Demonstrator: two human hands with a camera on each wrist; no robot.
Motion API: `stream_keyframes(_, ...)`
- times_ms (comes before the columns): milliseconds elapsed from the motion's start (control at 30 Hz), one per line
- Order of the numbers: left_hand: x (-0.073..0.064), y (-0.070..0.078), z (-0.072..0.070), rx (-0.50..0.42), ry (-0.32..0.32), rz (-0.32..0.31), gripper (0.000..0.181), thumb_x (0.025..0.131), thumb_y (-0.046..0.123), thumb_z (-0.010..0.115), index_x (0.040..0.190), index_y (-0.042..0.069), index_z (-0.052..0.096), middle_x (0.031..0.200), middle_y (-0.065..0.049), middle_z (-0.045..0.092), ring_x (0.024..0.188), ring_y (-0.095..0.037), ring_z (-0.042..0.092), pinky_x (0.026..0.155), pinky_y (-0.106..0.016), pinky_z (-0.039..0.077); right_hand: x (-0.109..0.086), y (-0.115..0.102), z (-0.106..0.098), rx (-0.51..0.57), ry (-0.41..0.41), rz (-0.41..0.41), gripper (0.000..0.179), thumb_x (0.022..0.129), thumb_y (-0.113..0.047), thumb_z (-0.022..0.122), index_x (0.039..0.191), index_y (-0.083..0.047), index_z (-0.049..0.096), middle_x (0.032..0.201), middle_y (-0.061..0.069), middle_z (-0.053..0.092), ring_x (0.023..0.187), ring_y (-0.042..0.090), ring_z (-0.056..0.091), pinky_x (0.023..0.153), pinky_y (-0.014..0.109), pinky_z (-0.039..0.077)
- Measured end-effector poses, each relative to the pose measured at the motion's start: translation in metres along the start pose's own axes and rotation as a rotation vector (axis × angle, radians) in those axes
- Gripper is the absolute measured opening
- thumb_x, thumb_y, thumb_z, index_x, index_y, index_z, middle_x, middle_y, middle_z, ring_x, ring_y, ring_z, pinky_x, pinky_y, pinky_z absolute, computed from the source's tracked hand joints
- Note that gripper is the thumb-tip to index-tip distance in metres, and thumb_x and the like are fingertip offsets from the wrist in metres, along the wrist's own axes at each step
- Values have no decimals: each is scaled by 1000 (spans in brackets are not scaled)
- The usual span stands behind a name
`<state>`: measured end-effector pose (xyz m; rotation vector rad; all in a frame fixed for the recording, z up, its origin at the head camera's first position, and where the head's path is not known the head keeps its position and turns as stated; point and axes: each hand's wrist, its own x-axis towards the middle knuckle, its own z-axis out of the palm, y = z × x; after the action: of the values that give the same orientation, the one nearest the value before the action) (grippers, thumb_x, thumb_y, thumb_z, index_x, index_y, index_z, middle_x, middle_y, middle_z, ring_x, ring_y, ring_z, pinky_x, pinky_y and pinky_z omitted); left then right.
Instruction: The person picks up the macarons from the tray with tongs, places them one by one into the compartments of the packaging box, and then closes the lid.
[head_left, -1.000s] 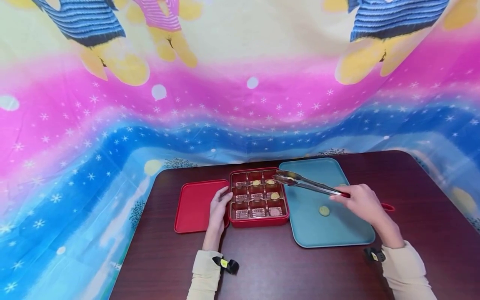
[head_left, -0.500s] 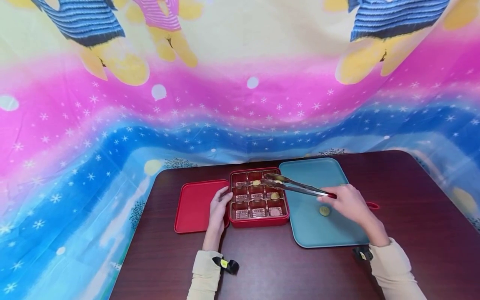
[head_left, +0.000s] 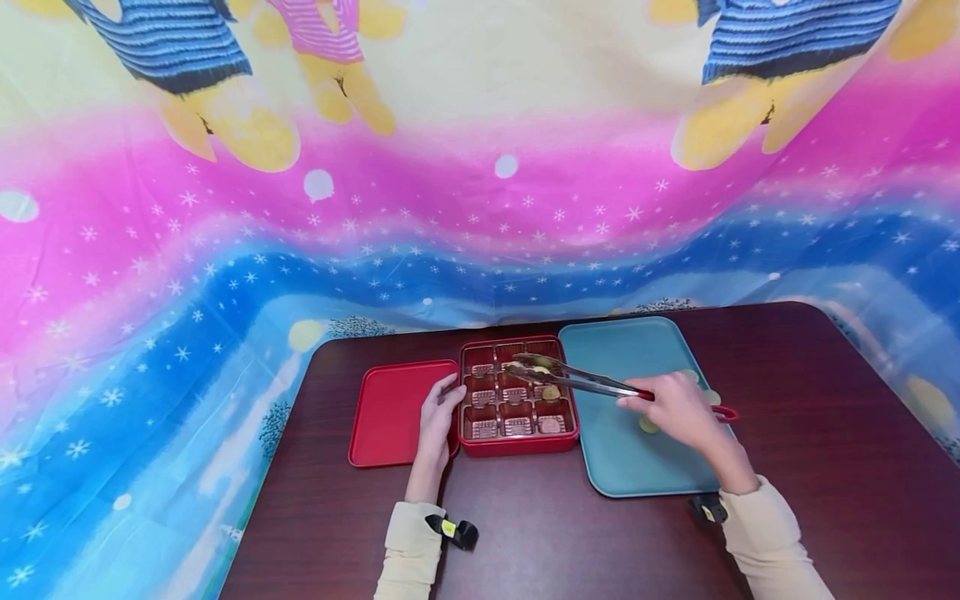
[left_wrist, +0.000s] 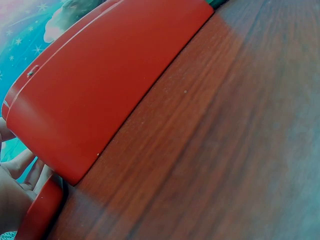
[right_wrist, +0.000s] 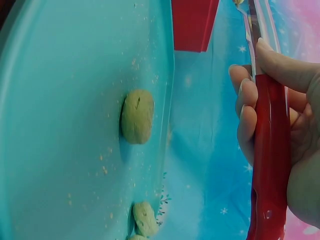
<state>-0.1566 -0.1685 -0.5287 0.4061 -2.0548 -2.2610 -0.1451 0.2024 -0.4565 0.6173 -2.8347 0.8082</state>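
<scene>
My right hand [head_left: 678,408] grips a pair of metal tongs [head_left: 600,382] by the red handle [right_wrist: 271,150]. The tong tips hang over the back middle compartment of a red box [head_left: 517,447], which is divided into several brown compartments. A yellowish cookie [head_left: 551,392] sits in the right column; the tongs overlap the pale cookies in the back row. Against the box's left side rests my left hand [head_left: 437,417], its fingers [left_wrist: 22,165] fairly straight along the red wall. Below the tongs in the right wrist view, a greenish-yellow cookie [right_wrist: 137,116] lies on the blue-green tray [right_wrist: 60,100].
A red lid [head_left: 390,417] lies left of the box, partly under my left hand. More cookies [right_wrist: 145,218] are on the tray, partly covered by my right hand in the head view. Crumbs dot the tray. A printed curtain [head_left: 480,208] hangs behind the dark wooden table [head_left: 570,533].
My right hand has moved left with the tongs, carrying the tips from the box's back right corner to its back middle compartment. The left hand and the box have stayed put.
</scene>
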Motion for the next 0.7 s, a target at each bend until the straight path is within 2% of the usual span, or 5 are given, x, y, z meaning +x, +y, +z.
stream_keyframes(400,1,-2,2,-4,7,11,47,100,22,68,143,3,60,131,-16,61,116,-25,56,97,-37,47,3,-6,8,-7,-18,10,29,89,-21,83,112,-3,80,56,-9,44,51,10,37,49,29,32)
stream_keyframes(533,1,-2,1,-10,5,3,46,100,21,67,143,5,60,132,-15,61,117,-24,56,97,-36,47,4,-7,11,-27,6,-16,30,87,-21,84,110,-2,80,60,-8,55,52,9,38,49,28,31)
stream_keyframes(700,0,-1,0,-6,2,7,47,101,22,67,144,5,59,133,-14,61,117,-24,56,96,-34,48,7,-10,15,-48,28,-51,32,86,-21,85,110,-1,80,61,-4,61,52,8,37,50,29,32)
